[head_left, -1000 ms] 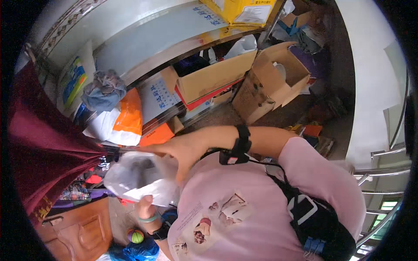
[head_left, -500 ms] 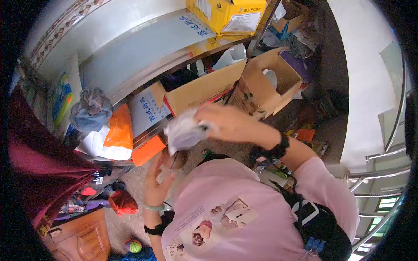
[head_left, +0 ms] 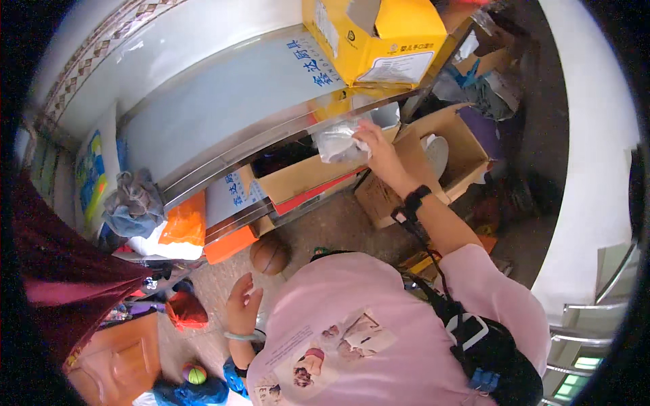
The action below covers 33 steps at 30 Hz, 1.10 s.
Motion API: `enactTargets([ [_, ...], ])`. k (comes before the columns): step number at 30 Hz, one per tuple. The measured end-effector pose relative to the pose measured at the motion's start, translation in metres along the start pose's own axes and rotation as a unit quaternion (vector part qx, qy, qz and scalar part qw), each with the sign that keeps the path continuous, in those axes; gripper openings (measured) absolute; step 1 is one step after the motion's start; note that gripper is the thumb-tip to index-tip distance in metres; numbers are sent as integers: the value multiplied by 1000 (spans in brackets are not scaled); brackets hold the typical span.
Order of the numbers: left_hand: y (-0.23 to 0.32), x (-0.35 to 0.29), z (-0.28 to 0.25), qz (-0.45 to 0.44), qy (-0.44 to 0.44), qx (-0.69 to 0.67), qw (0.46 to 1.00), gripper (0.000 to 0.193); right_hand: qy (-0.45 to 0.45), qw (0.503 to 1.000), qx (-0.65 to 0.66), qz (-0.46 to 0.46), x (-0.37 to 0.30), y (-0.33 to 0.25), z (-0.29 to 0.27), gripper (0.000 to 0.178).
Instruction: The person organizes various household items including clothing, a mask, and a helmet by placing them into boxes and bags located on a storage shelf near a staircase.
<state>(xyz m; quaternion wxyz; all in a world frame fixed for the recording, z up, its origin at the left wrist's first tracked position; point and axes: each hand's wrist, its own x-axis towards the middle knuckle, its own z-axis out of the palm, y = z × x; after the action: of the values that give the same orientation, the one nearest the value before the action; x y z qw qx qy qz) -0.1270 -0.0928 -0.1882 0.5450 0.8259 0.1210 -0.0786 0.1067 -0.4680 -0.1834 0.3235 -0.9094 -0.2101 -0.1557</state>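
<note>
From the head view, your right hand [head_left: 378,150] reaches up and out to the front edge of the steel counter [head_left: 223,101], fingers closed on a crumpled white bag [head_left: 336,141]. The bag sits right at that edge, just under the yellow box [head_left: 379,37] that stands on the counter's right end. A black band wraps the wrist behind it.

Your left hand [head_left: 242,304] hangs low by your pink shirt [head_left: 379,325], fingers loosely spread, holding nothing; a pale bangle circles its wrist.

Under the counter, a long cardboard box [head_left: 305,179] lies on the shelf beneath the bag, with a red sheet under it. An open carton [head_left: 447,159] stands on the floor to the right of your arm, close against it. A basketball [head_left: 269,253] rests on the floor between your left hand and the shelf. Further left, an orange bag [head_left: 183,223] and a grey cloth bundle [head_left: 133,203] crowd the counter's left end.
</note>
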Motion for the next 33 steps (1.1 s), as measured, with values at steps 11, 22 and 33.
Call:
enactTargets([
  [11,4,-2,36,-80,19,73,994,41,-186,958,-192,104,78,130,44,29],
  [22,12,-17,47,-121,56,75,988,39,-229,937,-233,127,99,165,61,32],
  [33,8,-16,62,-137,50,102,984,41,-231,949,-202,75,109,158,70,36],
])
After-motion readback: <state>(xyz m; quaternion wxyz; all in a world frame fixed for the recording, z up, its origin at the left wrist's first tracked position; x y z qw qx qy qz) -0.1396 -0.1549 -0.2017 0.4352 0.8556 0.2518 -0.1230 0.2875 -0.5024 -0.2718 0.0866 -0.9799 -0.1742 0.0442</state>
